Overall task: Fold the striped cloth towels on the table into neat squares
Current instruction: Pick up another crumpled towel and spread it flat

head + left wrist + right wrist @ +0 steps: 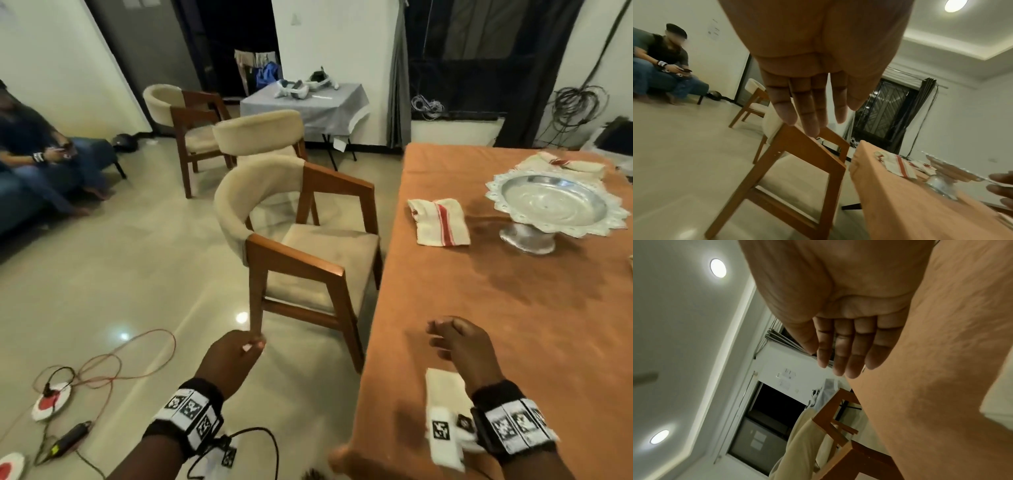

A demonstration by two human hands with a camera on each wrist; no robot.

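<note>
Orange cloth covers the desk, and with both the left hand and right hand empty, fingers relaxed, the far towel risks a stretched, crooked fold beside the metal bowl.

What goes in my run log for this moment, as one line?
left hand: open, off table, near chair | right hand: open, over table, empty | striped towel: beside metal bowl, untouched
</note>
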